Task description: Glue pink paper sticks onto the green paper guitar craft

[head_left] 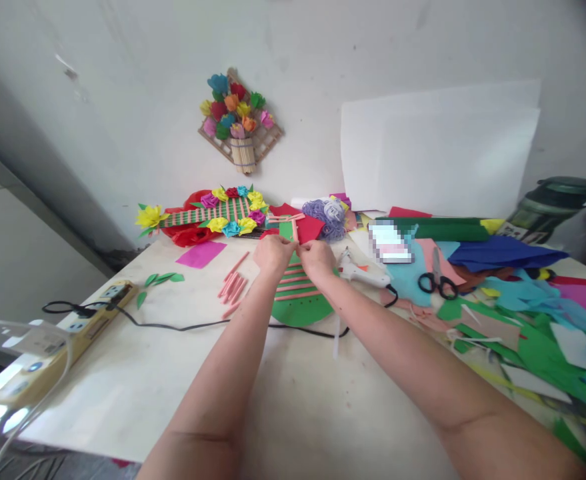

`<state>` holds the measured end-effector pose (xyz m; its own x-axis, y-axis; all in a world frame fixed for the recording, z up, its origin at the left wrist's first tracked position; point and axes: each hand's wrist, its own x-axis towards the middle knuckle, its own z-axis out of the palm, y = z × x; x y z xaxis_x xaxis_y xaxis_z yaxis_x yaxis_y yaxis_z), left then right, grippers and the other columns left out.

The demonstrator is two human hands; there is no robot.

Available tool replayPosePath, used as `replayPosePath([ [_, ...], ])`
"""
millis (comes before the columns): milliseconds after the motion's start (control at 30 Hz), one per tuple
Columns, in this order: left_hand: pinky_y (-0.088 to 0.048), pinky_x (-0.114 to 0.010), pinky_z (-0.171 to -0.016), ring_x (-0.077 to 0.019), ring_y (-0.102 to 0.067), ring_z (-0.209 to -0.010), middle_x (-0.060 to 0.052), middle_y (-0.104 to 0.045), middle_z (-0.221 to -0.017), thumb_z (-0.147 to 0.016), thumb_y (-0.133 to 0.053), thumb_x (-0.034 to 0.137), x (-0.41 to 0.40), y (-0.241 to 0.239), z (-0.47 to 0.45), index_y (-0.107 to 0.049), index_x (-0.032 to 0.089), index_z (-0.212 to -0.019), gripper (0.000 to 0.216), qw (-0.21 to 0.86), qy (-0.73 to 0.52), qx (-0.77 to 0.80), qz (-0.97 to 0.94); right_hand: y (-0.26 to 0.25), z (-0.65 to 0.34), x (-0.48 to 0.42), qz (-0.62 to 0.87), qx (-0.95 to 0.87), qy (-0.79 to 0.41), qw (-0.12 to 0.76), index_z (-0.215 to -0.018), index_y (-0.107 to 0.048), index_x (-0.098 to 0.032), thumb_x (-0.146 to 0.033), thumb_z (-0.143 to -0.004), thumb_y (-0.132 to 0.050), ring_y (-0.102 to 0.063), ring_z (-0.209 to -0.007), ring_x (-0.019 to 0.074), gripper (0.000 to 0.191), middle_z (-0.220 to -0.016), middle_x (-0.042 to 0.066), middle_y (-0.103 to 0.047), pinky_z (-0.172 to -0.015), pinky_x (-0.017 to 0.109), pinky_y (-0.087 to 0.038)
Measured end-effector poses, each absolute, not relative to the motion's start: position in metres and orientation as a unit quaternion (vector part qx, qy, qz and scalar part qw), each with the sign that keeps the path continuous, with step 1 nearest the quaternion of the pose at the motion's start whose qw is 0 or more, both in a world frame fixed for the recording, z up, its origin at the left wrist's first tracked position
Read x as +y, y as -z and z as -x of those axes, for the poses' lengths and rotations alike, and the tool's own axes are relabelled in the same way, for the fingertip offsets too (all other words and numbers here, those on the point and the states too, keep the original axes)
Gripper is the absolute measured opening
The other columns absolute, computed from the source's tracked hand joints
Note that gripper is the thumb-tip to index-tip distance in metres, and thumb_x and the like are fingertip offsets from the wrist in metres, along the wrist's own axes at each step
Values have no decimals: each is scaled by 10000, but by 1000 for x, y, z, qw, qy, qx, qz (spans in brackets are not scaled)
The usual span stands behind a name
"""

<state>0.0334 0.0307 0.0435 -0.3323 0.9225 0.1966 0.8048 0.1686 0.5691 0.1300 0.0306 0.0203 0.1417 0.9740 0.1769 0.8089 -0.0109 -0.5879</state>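
Observation:
My left hand (274, 254) and my right hand (317, 257) meet fingertip to fingertip over a green paper piece (303, 313) with a rounded lower end. Both are closed in a pinch at the lower end of a thin pink paper roll (295, 230), which points away from me along the narrow part of the green piece. Several pink rolls lie in rows across the green piece, below my hands. To the left is a loose pile of pink rolls (231, 287). A white hot glue gun (365, 275) rests beside my right hand.
Left lie green paper leaves (160, 279) and a power strip (90, 320); its black cord crosses the table. Behind is a flower-trimmed paper guitar (213, 215). Purple yarn (327, 219), a phone (391, 241), scissors (437, 280), paper scraps (533, 340) and a bottle (547, 207) stand right.

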Motion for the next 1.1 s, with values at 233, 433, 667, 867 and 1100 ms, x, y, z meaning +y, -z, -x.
replayPosePath([
  [233, -432, -295, -699, -241, -616, -851, -83, -690, -807, -617, -650, 398, 33, -47, -31, -726, 231, -781, 246, 78, -275, 769, -572, -21, -120, 26, 706, -619, -142, 314, -840, -718, -221, -344, -807, -449, -632, -838, 210, 298, -844, 81, -702, -728, 292, -419],
  [433, -457, -298, -684, -238, -626, -819, -98, -688, -788, -639, -613, 362, 40, -50, -31, -723, 215, -738, 209, 75, -242, 758, -601, -20, -116, 23, 706, -615, -138, 323, -865, -722, -215, -314, -785, -478, -622, -868, 214, 275, -868, 94, -700, -763, 298, -404],
  [667, -446, -253, -622, -192, -616, -699, -53, -672, -658, -627, -590, 262, 48, -56, -16, -721, 189, -693, 165, 48, -214, 695, -684, -24, -128, 24, 677, -649, -143, 316, -826, -723, -238, -324, -781, -455, -622, -834, 198, 285, -826, 65, -703, -737, 287, -406],
  [867, -379, -229, -550, -150, -595, -647, -8, -667, -623, -666, -585, 348, 59, -60, 7, -713, 202, -683, 195, 26, -148, 618, -772, -27, -162, 35, 695, -617, -123, 349, -796, -724, -225, -334, -760, -448, -618, -760, 195, 299, -807, 53, -700, -673, 275, -412],
  [1100, -358, -218, -574, -141, -579, -691, -7, -677, -757, -690, -596, 379, 69, -65, 13, -720, 230, -767, 209, -40, -23, 529, -848, -14, -176, 42, 700, -609, -125, 352, -832, -718, -247, -347, -764, -461, -615, -784, 190, 284, -846, 35, -705, -729, 299, -415],
])
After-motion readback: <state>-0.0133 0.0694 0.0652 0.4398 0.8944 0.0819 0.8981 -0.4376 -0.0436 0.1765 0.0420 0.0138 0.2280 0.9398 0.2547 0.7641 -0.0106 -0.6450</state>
